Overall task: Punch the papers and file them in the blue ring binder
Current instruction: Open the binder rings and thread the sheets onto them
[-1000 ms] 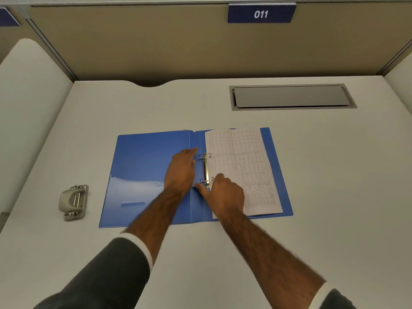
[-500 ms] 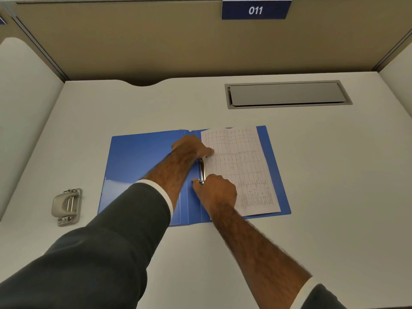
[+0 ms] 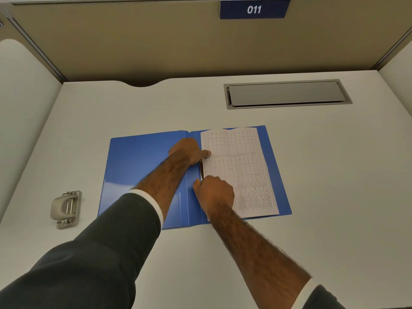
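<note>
Blue ring binder (image 3: 142, 170) open flat at centre of frame on the white desk (image 3: 323, 175), gridded paper (image 3: 240, 170) on its right half. Left hand (image 3: 189, 151) curled at the upper end of the metal ring mechanism (image 3: 201, 170), right hand (image 3: 215, 194) fisted at the lower end; what either pinches, impossible to tell. Grey hole punch (image 3: 66, 208) at lower left, well apart.
</note>
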The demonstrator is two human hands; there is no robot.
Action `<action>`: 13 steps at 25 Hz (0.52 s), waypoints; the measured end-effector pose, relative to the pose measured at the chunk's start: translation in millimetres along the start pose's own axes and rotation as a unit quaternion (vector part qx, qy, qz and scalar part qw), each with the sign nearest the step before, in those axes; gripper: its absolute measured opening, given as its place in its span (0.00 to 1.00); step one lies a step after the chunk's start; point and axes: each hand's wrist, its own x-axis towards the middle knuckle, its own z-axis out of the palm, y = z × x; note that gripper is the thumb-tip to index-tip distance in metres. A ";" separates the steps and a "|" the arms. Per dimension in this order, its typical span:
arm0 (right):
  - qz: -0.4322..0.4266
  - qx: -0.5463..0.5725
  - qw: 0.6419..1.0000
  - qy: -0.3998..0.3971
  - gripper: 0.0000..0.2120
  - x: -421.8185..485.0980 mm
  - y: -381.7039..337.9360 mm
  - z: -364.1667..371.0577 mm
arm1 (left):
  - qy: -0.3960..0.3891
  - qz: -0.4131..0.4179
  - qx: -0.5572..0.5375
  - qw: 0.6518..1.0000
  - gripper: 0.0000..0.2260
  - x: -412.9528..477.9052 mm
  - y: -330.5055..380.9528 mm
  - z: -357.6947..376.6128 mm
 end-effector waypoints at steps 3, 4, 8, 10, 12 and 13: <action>0.008 0.037 0.999 -0.011 0.26 -1.2 1.5 -0.5 | 0.039 -0.013 -0.079 0.996 0.24 -24.7 -11.0 10.0; 0.002 0.043 0.999 -0.008 0.28 -3.6 3.2 -2.5 | 0.067 -0.013 -0.107 0.992 0.23 -38.0 -16.0 15.9; -0.023 0.019 0.995 0.092 0.31 -17.0 33.9 -16.2 | 0.188 0.006 -0.214 0.959 0.12 -117.5 -46.8 52.6; -0.041 -0.021 0.982 0.182 0.29 -16.4 60.8 -13.2 | 0.208 0.000 -0.258 0.944 0.06 -153.6 -66.1 71.1; -0.059 -0.048 0.973 0.220 0.31 -12.1 82.1 -2.4 | 0.238 -0.016 -0.250 0.938 0.05 -176.5 -86.1 88.8; -0.065 -0.052 0.976 0.202 0.35 -8.9 89.5 3.3 | 0.252 -0.020 -0.221 0.942 0.09 -181.3 -93.3 95.8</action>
